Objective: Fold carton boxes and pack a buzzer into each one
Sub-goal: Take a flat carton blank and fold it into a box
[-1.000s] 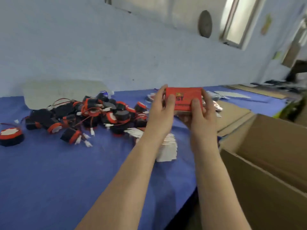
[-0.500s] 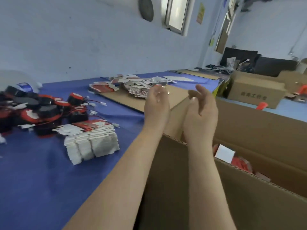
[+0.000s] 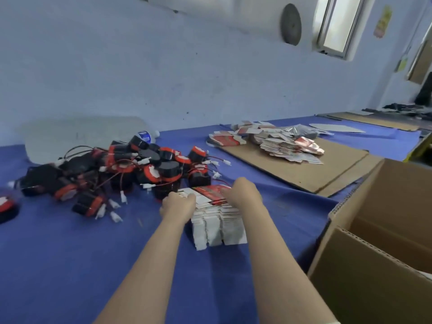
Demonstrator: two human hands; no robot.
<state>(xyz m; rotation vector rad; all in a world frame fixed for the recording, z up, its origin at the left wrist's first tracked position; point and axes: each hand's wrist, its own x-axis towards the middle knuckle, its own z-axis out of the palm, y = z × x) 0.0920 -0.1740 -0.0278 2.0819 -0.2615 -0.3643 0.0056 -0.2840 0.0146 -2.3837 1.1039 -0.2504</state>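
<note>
A stack of flat cartons (image 3: 218, 230) with white edges stands on the blue table in front of me. The top flat carton (image 3: 210, 191) is red, and its near edge sits slightly raised off the stack. My left hand (image 3: 178, 203) curls its fingers onto that carton's white left flap. My right hand (image 3: 243, 194) lies over the carton's right end and holds it, with its fingertips hidden behind the hand. A heap of black and red buzzers (image 3: 140, 169) with wires and white plugs lies just behind and to the left of the stack.
A big open cardboard box (image 3: 374, 242) stands at the right, by the table's edge. More flat cartons (image 3: 285, 143) lie heaped on a cardboard sheet (image 3: 315, 171) at the back right. One buzzer (image 3: 5, 208) sits alone at the far left.
One second ago both hands held a folded red box. Half a second ago they were open over the big box. Now they have swung back left onto the carton stack.
</note>
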